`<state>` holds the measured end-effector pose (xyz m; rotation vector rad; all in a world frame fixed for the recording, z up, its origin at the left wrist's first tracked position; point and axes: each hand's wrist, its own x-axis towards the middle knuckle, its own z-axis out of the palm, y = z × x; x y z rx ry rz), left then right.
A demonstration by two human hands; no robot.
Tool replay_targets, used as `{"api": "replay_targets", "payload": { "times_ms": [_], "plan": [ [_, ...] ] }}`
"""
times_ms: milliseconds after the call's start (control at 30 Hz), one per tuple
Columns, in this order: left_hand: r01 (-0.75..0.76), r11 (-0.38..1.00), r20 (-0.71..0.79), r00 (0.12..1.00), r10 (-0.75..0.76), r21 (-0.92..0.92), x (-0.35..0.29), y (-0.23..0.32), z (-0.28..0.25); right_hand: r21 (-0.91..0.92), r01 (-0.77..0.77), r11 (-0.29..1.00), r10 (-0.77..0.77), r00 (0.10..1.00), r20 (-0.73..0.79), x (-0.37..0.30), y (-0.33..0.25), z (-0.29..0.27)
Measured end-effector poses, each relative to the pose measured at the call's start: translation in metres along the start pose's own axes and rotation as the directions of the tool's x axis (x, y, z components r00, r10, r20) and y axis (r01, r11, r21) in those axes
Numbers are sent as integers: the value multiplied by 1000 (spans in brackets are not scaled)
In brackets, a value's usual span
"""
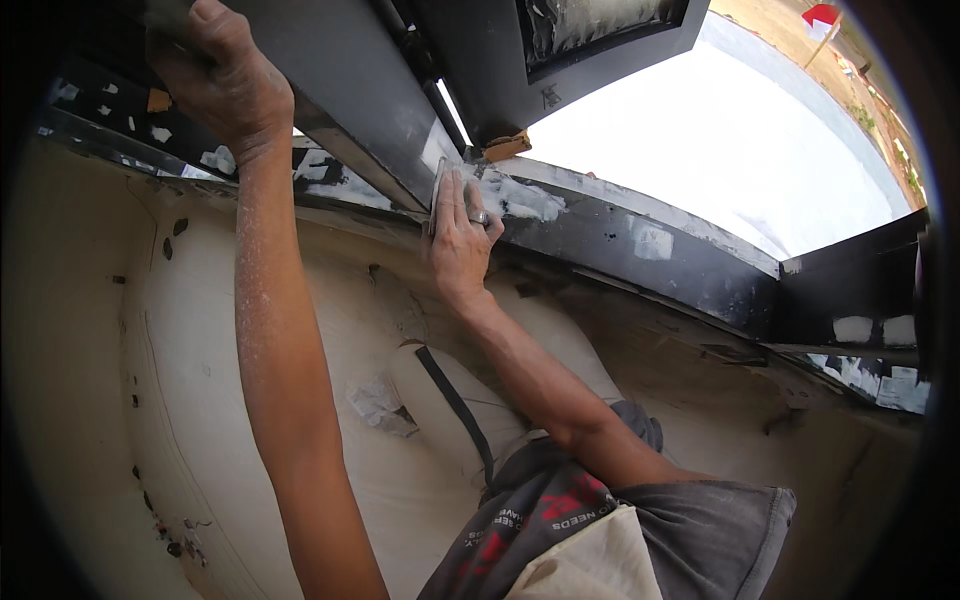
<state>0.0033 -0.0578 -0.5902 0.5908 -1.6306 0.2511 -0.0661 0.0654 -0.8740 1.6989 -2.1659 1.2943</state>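
My right hand (460, 240) presses a thin flat grey piece (437, 195), which looks like folded sandpaper, against the corner where a dark metal panel (350, 70) meets the long black frame (600, 240). Its fingers lie stretched along that piece, and a ring shows on one of them. White filler (525, 198) is smeared over the frame beside the fingertips. Up at the left, my left hand (235, 95) is closed, thumb uppermost, next to the panel. What its fingers grip is dark and hidden. Pale dust coats the left forearm.
A second dark panel (600, 95) stands at the top, with a brown scrap (507, 146) wedged by its foot. Bright outdoor ground lies beyond the frame. Below, a pale sheet (220, 330) covers the floor around my legs, with a crumpled clear plastic piece (382, 405) and small debris (180, 545).
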Motion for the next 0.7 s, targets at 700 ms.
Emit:
{"api": "replay_targets", "payload": {
  "times_ms": [700],
  "plan": [
    [278, 938, -54, 961, -272, 209, -12, 23, -1, 261, -89, 961, 28, 973, 229, 38, 18, -19]
  ]
}}
